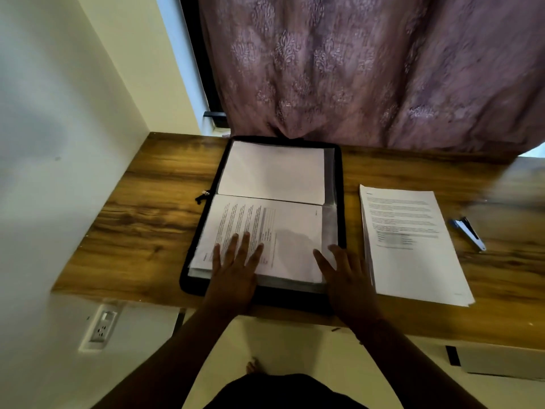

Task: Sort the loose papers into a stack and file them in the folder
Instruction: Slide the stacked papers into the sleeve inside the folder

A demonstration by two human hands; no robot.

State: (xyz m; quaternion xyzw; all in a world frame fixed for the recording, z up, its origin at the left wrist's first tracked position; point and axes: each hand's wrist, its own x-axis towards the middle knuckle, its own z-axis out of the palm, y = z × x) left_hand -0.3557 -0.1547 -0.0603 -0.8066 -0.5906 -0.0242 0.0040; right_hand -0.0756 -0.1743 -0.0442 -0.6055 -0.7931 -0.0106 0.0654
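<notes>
While folder (342, 202) lies open | left hand (233, 270) flat on its printed page (265, 231), fingers spread | right hand (348, 273) flat at its right edge | paper stack (410, 243) right of folder, bare surface (141, 208) left.

1. Dim, warm indoor light — daylight glows at the curtain (368, 69) edges.
2. The hands cast a soft shadow on the papers (283, 240).
3. Wide-angle bending at the edges; the counter (141, 208) smears into blur far right.

Wooden desk (147, 208), mauve patterned curtain (368, 69), white wall (59, 98), wall socket (101, 326)
</notes>
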